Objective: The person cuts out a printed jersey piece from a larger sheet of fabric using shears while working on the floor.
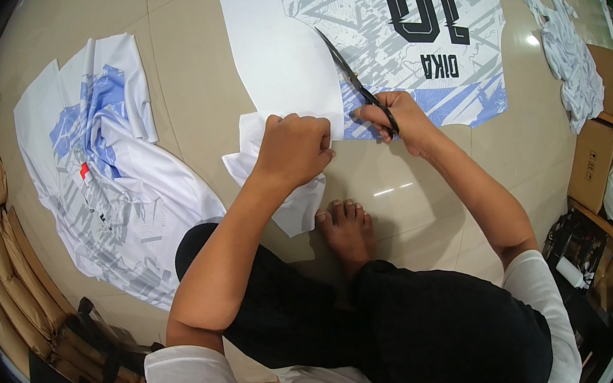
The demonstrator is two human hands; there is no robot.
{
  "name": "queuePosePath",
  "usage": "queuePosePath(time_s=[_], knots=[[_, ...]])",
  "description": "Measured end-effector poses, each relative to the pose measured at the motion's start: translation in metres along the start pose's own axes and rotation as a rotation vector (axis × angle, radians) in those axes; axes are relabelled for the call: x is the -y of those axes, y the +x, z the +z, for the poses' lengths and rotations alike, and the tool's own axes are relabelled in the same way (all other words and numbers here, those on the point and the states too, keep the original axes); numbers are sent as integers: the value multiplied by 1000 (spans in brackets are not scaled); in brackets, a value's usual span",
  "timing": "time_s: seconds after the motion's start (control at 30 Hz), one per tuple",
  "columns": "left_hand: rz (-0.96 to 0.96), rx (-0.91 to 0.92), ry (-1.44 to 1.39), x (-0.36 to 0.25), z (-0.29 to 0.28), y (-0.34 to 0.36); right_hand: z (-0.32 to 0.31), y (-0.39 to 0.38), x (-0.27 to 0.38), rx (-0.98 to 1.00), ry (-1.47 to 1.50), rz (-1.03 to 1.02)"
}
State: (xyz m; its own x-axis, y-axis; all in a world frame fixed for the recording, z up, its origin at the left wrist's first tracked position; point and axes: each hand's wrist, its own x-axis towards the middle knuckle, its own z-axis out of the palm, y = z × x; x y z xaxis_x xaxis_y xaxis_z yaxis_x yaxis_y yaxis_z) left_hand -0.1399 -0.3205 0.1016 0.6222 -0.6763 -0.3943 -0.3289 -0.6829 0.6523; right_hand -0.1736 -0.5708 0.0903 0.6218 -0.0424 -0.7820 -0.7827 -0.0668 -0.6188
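Observation:
On the floor ahead lies a printed jersey fabric panel, white with grey streaks, large black lettering and a blue band at its near edge. A plain white fabric margin runs along its left side. My left hand is closed in a fist on the margin's near end, where a crumpled flap hangs below; the fingertips are partly hidden. My right hand grips black-handled scissors, thumb and fingers around the handles. Their dark blades point away and left, along the border between margin and print.
Another white, grey and blue printed fabric piece lies rumpled on the tiled floor to the left. White scraps are heaped at the far right. Cardboard boxes line the right; brown wrapped bundles line the left. My bare foot is close below my hands.

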Motion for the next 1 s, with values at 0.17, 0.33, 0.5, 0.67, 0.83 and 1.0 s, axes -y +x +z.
queuePosePath(time_s=[0.17,0.33,0.5,0.67,0.83,1.0], knots=[[-5,6,3,1,1,0,-4,1,3,9,-26,-12],[-6,13,10,1,0,0,-8,4,3,16,-46,-20],[-8,10,10,1,0,0,-13,6,2,19,-83,-31],[-17,25,9,-1,-2,1,-16,8,6,9,-115,-22],[-22,28,12,0,-1,0,-14,11,19,16,-87,-4],[-18,22,21,0,-1,0,-16,16,21,18,-106,-11]])
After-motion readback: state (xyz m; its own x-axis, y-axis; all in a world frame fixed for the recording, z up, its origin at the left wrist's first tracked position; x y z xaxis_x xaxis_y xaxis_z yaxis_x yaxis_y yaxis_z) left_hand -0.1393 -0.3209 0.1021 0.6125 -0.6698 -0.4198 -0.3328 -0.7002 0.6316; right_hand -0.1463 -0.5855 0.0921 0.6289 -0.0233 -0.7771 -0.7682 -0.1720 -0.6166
